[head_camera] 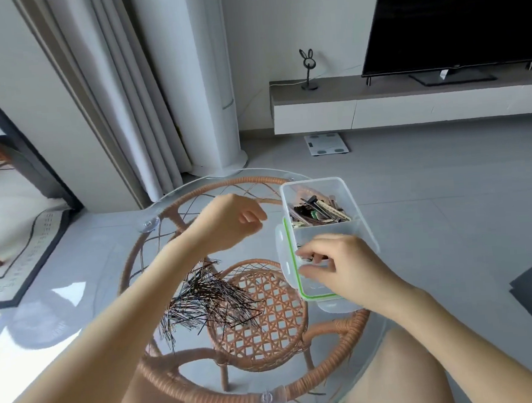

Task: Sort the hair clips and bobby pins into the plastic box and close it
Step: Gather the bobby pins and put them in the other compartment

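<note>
Two bare hands work over the glass-topped rattan table [209, 397], where the clear plastic box [350, 192] stands at the far right edge on its green-rimmed lid [289, 262]. Its far compartment holds hair clips [319, 213], and over the near one the right hand [341, 268] pinches a few dark pins [311, 258] between thumb and fingertips. The left hand [231, 222] hangs just left of the box, fingers curled; I cannot tell if it holds anything, and a loose heap of bobby pins [208, 299] lies on the glass beneath its forearm.
</note>
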`<state>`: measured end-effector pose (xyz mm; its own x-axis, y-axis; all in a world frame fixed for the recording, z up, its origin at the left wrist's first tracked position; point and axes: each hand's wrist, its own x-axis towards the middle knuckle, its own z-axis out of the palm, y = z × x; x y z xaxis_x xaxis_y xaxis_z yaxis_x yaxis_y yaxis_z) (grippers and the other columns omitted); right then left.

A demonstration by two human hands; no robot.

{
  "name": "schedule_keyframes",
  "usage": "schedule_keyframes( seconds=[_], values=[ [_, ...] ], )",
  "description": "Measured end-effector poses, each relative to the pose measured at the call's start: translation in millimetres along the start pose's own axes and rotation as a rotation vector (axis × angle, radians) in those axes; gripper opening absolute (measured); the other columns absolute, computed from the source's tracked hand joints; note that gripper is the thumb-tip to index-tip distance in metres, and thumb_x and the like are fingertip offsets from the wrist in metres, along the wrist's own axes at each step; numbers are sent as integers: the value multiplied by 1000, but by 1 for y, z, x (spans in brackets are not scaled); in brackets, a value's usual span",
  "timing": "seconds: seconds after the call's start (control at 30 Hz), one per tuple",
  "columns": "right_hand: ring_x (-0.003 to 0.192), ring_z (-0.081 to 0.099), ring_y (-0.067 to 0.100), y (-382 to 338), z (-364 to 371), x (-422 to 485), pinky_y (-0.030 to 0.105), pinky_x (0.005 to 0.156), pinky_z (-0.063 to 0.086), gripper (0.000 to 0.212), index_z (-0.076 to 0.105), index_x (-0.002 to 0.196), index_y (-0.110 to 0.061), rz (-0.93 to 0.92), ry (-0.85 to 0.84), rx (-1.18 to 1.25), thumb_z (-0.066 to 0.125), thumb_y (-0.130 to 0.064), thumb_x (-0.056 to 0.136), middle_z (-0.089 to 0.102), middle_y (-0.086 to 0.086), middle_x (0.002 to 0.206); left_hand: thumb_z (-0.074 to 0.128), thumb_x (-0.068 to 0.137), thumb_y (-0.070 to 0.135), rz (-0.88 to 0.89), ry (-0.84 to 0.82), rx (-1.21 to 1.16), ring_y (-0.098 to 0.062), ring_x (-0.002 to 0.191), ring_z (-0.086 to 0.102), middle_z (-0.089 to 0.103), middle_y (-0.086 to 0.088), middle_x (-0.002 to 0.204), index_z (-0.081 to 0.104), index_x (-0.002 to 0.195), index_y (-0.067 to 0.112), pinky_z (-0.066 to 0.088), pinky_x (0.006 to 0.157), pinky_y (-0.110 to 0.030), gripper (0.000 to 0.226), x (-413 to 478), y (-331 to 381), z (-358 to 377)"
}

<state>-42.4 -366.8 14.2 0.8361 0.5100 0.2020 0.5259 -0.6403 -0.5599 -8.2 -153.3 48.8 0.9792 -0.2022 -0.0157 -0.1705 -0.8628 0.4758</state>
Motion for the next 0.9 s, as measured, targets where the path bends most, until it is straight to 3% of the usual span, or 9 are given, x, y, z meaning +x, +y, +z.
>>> schedule_keyframes(
  seconds=[0.07,0.17,0.3,0.37,0.47,0.57,0.63,0.77,0.9],
  values=[
    [99,52,4,-19,24,-2,14,85,41,51,57,123,-18,-2,-173,16,69,-38,77,60,-5,119,64,84,26,-117,-26,79,-13,94,63,67,0,113,64,112,21,51,87,-26,29,-25,-31,-5],
    [129,36,17,-31,64,-6,34,108,33,83,30,141,-19,35,-365,-197,67,-50,74,41,-2,141,61,83,42,-301,-229,269,-20,115,54,54,-4,131,49,131,21,46,99,-33,53,-67,-76,2],
    [135,25,29,-30,107,0,41,112,25,107,12,146,-15,170,-380,-412,66,-63,66,27,10,149,65,69,61,-524,-311,338,-28,118,47,44,-12,133,23,145,23,46,99,-39,95,-112,-119,28],
    [134,25,30,-29,118,8,40,111,26,112,13,146,-14,173,-343,-423,66,-67,62,27,10,149,72,60,60,-505,-341,337,-27,119,41,39,-12,133,10,147,27,45,101,-38,112,-125,-126,39],
    [132,28,28,-35,129,20,38,110,26,104,20,144,-14,132,-330,-346,68,-63,64,32,8,145,80,56,49,-408,-290,338,-22,113,38,39,-8,127,6,147,33,44,97,-32,119,-130,-127,49],
    [127,34,26,-46,139,30,34,105,30,86,29,141,-14,124,-307,-254,68,-51,73,39,7,139,82,60,37,-367,-226,256,-19,98,45,44,-7,121,13,147,32,44,84,-27,111,-119,-123,49],
    [124,38,25,-52,146,34,31,102,34,71,36,137,-11,148,-264,-188,67,-39,79,44,8,135,82,61,34,-370,-199,230,-20,98,51,47,-8,121,20,146,27,46,84,-28,105,-112,-120,48],
    [110,53,24,-58,153,37,29,91,44,42,53,123,-6,178,-184,-112,64,-23,85,56,10,122,82,61,35,-385,-209,240,-25,107,54,51,-8,122,39,137,18,47,93,-37,88,-105,-119,49],
    [102,59,23,-60,152,36,28,87,49,26,61,111,-1,176,-184,-117,58,-15,89,62,12,114,77,70,36,-422,-147,209,-23,96,58,63,-9,112,56,119,10,50,85,-35,59,-102,-122,48]
  ],
)
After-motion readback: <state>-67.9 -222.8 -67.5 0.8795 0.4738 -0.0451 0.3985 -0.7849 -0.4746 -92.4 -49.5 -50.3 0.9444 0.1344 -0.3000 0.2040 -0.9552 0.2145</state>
